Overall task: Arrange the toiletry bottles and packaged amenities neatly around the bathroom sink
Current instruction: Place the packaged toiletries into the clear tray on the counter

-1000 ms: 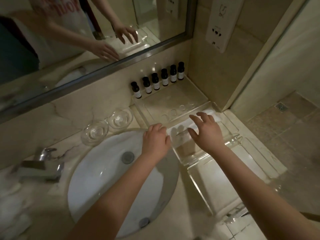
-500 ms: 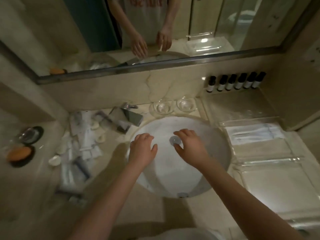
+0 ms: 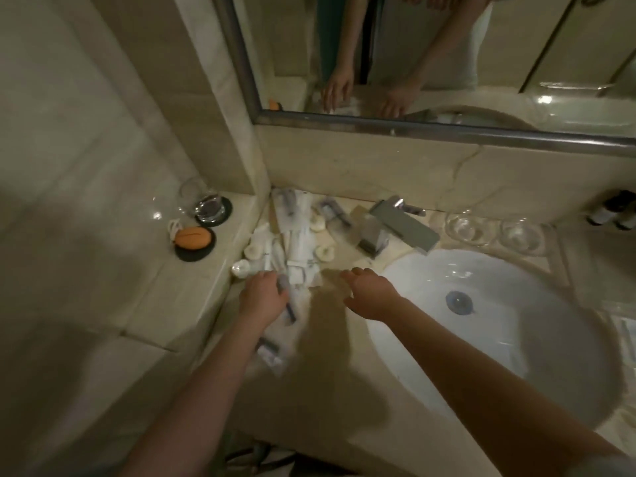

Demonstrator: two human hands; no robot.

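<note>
Far left ledge: two dark coasters. The rear one [image 3: 214, 212] carries a clear glass tumbler [image 3: 199, 201], contents not readable. The front one [image 3: 195, 248] carries an orange oval object [image 3: 192, 237] with a white loop at its left end; what it is, can't tell.

Counter corner left of the sink: a messy pile of packaged amenities [image 3: 296, 242], with white sachets, tubes and small round white pieces overlapping. Motion blur is heavy, so no reliable count; at least four round pieces are visible. More packets [image 3: 272, 349] run down under the left forearm, partly hidden.

Left hand [image 3: 263, 297] is down on the near end of the pile, fingers curled around a grey-tipped item [image 3: 287, 294]. The grip looks closed, but the item itself is too blurred to identify.

Right hand [image 3: 370, 294] is over bare counter between the pile and the sink [image 3: 499, 325], fingers loosely spread, holding nothing.

Faucet [image 3: 395, 225] sits behind the basin; the basin is white with one drain [image 3: 458, 302] and nothing else in it.

Right of the faucet are two clear glass dishes [image 3: 495, 230], apparently empty.

Far right edge: dark toiletry bottles [image 3: 612, 215] against the backsplash, two visible, cut off by the frame. The mirror [image 3: 447, 129] shows both hands reflected.
</note>
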